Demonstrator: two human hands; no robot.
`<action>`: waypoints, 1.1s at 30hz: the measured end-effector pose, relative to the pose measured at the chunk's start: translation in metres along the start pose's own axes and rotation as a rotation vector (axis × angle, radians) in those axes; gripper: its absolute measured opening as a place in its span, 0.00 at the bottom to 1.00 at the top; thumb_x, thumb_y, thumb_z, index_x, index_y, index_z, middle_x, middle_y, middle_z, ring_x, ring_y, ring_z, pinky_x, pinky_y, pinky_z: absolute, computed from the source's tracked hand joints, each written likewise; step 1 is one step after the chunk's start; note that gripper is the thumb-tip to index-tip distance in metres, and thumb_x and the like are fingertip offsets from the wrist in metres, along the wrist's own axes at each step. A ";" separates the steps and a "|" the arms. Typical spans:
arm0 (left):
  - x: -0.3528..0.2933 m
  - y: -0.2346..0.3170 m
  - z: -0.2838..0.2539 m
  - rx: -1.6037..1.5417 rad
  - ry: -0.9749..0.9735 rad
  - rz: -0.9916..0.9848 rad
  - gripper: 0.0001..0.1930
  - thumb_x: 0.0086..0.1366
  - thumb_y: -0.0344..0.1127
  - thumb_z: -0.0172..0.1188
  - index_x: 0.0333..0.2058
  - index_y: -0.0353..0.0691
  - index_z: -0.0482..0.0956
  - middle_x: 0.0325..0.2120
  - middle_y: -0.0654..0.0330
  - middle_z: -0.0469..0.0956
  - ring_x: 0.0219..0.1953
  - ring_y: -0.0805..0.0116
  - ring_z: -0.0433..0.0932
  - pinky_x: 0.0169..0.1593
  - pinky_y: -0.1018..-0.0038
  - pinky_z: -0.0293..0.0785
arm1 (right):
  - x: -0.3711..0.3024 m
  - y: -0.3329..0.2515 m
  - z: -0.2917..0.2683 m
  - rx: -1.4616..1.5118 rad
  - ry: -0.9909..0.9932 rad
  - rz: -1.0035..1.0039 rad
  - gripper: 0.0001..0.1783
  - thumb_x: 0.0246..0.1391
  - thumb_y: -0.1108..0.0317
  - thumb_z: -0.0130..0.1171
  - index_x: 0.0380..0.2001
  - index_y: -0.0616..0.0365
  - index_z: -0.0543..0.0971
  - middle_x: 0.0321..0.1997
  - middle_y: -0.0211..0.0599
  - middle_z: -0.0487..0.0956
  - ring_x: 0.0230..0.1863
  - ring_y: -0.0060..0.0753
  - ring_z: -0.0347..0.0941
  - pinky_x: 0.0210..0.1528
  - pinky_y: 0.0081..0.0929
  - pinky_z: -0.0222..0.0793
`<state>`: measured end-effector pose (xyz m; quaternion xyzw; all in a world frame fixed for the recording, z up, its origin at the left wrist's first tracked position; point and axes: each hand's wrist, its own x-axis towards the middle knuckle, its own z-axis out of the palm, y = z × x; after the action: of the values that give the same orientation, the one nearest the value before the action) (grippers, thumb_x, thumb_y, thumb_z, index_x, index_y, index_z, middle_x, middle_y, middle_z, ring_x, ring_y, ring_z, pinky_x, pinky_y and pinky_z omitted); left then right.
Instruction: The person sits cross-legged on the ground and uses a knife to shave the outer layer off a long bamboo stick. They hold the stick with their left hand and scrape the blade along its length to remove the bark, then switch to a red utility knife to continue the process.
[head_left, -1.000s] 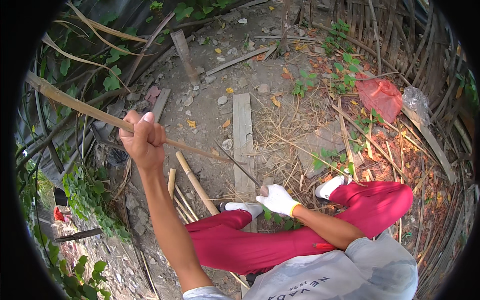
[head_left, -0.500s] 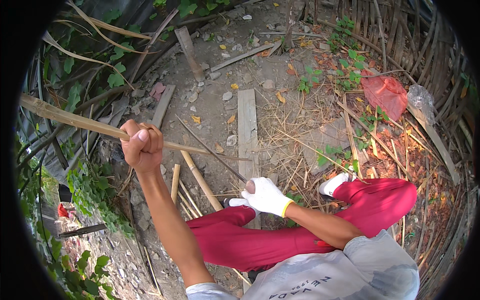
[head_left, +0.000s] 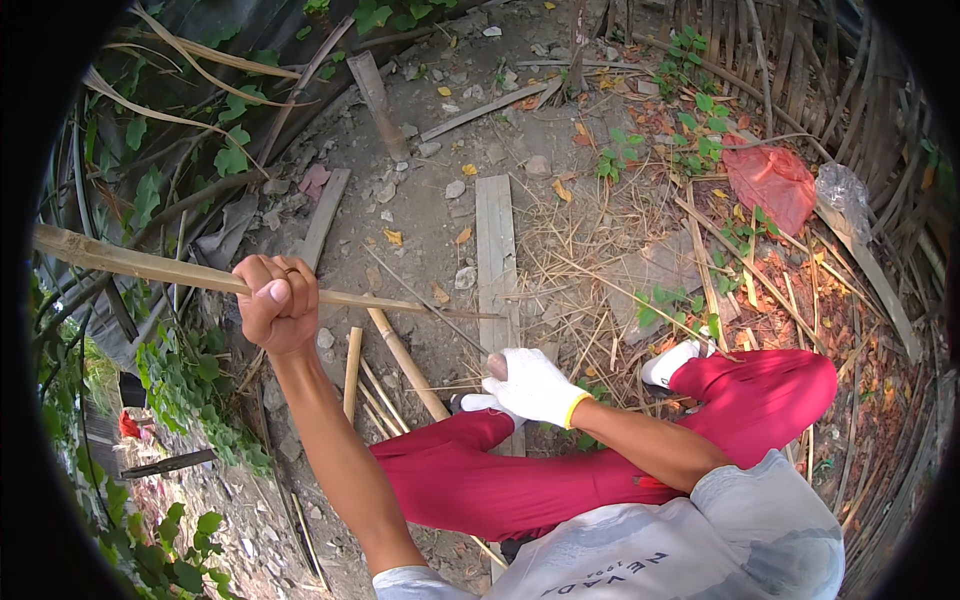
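Observation:
My bare left hand (head_left: pixel 277 303) is closed around a long split bamboo strip (head_left: pixel 130 262). The strip's thick end points out to the left. Its thin end reaches right, over the board on the ground. My right hand (head_left: pixel 537 390), in a white knitted glove with a yellow cuff, grips the rounded handle of a long, narrow knife (head_left: pixel 456 328). The blade is seen nearly edge-on, slanting up to the left. It crosses the strip's thin end in the picture; I cannot tell whether they touch.
A grey board (head_left: pixel 495 230) lies on the dirt before me, with bamboo poles (head_left: pixel 405 360) by my feet. Straw is scattered to the right, near a red plastic bag (head_left: pixel 770 188). Vines (head_left: pixel 185 375) line the left, and a slatted fence (head_left: pixel 830 80) stands far right.
My left hand has shifted slightly left and up, taking the bamboo strip with it. The knife looks thinner, its blade turned a little. My right hand has barely moved.

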<state>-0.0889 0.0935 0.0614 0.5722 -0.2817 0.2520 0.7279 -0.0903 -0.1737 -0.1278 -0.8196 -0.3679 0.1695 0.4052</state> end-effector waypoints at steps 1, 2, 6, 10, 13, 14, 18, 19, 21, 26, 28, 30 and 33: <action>0.000 0.004 -0.002 -0.008 -0.020 -0.004 0.18 0.53 0.22 0.55 0.17 0.47 0.54 0.06 0.72 0.51 0.06 0.81 0.43 0.10 0.79 0.47 | -0.003 -0.019 -0.010 0.028 -0.024 -0.011 0.17 0.62 0.58 0.53 0.36 0.65 0.76 0.33 0.57 0.77 0.40 0.64 0.77 0.44 0.52 0.74; 0.004 0.003 -0.002 -0.027 -0.047 0.003 0.18 0.52 0.23 0.55 0.16 0.46 0.54 0.06 0.72 0.52 0.06 0.81 0.44 0.10 0.79 0.47 | -0.004 -0.032 -0.020 0.046 -0.036 -0.019 0.18 0.62 0.57 0.53 0.36 0.65 0.76 0.33 0.56 0.78 0.40 0.62 0.77 0.44 0.52 0.74; 0.010 -0.003 0.010 -0.106 -0.206 -0.022 0.20 0.50 0.22 0.57 0.14 0.46 0.53 0.05 0.71 0.54 0.04 0.81 0.47 0.09 0.80 0.48 | 0.001 -0.004 0.017 0.195 0.081 0.034 0.19 0.57 0.57 0.60 0.30 0.66 0.78 0.29 0.60 0.78 0.36 0.64 0.78 0.38 0.49 0.73; 0.005 0.007 0.004 -0.051 -0.195 0.003 0.18 0.53 0.22 0.55 0.15 0.48 0.54 0.04 0.74 0.53 0.05 0.84 0.47 0.10 0.81 0.47 | 0.010 0.023 0.024 0.050 -0.033 0.111 0.18 0.60 0.58 0.53 0.32 0.65 0.78 0.36 0.57 0.79 0.39 0.62 0.77 0.45 0.51 0.74; -0.008 0.016 -0.022 -0.097 -0.148 -0.015 0.19 0.52 0.22 0.55 0.15 0.49 0.54 0.05 0.74 0.53 0.05 0.84 0.46 0.10 0.82 0.48 | 0.006 -0.008 0.002 -0.006 -0.074 -0.034 0.16 0.59 0.58 0.54 0.36 0.62 0.78 0.36 0.57 0.79 0.39 0.61 0.77 0.45 0.53 0.73; -0.008 0.020 -0.023 -0.099 -0.153 -0.019 0.19 0.52 0.22 0.55 0.15 0.49 0.54 0.05 0.74 0.53 0.05 0.84 0.46 0.10 0.82 0.48 | 0.003 -0.022 -0.004 0.030 -0.046 -0.078 0.15 0.60 0.60 0.54 0.38 0.62 0.78 0.35 0.56 0.78 0.38 0.61 0.78 0.44 0.52 0.74; -0.003 0.015 0.002 -0.112 -0.220 -0.032 0.16 0.46 0.21 0.54 0.14 0.44 0.55 0.04 0.70 0.56 0.03 0.80 0.48 0.09 0.81 0.49 | -0.005 -0.055 -0.017 0.230 0.079 -0.003 0.17 0.56 0.59 0.61 0.33 0.66 0.78 0.27 0.56 0.80 0.32 0.64 0.78 0.37 0.49 0.74; -0.002 0.009 0.005 -0.099 -0.217 -0.014 0.15 0.44 0.20 0.53 0.14 0.44 0.55 0.04 0.69 0.56 0.03 0.79 0.48 0.08 0.80 0.50 | -0.002 -0.039 -0.007 0.223 0.023 0.081 0.17 0.57 0.58 0.60 0.36 0.65 0.79 0.31 0.57 0.80 0.34 0.62 0.79 0.41 0.49 0.75; 0.001 0.005 0.005 -0.076 -0.212 -0.040 0.15 0.44 0.20 0.53 0.14 0.44 0.55 0.04 0.69 0.55 0.03 0.79 0.48 0.08 0.79 0.50 | 0.002 0.008 0.024 0.136 -0.050 0.131 0.18 0.56 0.57 0.59 0.36 0.65 0.80 0.35 0.59 0.80 0.39 0.59 0.80 0.44 0.48 0.76; 0.005 0.007 0.015 -0.056 -0.212 -0.014 0.15 0.43 0.20 0.52 0.13 0.44 0.54 0.04 0.69 0.54 0.03 0.79 0.46 0.08 0.79 0.48 | 0.006 0.008 0.000 -0.061 -0.072 -0.018 0.18 0.60 0.58 0.53 0.41 0.64 0.78 0.38 0.59 0.79 0.40 0.61 0.78 0.45 0.51 0.75; 0.009 0.001 0.018 -0.121 -0.282 -0.035 0.16 0.43 0.19 0.53 0.13 0.43 0.55 0.04 0.68 0.55 0.03 0.77 0.48 0.08 0.78 0.47 | -0.004 -0.019 -0.009 -0.001 0.007 -0.104 0.19 0.61 0.56 0.53 0.41 0.64 0.77 0.36 0.60 0.80 0.39 0.64 0.78 0.44 0.51 0.75; 0.012 0.000 0.028 -0.151 -0.380 -0.061 0.16 0.42 0.18 0.54 0.12 0.43 0.55 0.04 0.68 0.55 0.03 0.76 0.49 0.09 0.78 0.46 | -0.013 -0.038 -0.020 0.253 0.120 -0.025 0.23 0.57 0.50 0.61 0.32 0.66 0.76 0.30 0.63 0.78 0.35 0.64 0.76 0.37 0.51 0.73; 0.015 -0.005 0.038 -0.176 -0.402 -0.082 0.16 0.41 0.17 0.55 0.12 0.43 0.56 0.04 0.67 0.56 0.03 0.75 0.50 0.09 0.78 0.46 | -0.004 0.032 0.028 0.110 -0.033 0.116 0.23 0.58 0.50 0.57 0.37 0.63 0.78 0.30 0.62 0.79 0.36 0.66 0.78 0.41 0.51 0.74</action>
<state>-0.0792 0.0562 0.0755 0.5561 -0.4187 0.0774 0.7138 -0.0938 -0.1745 -0.1703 -0.8131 -0.3166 0.2260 0.4331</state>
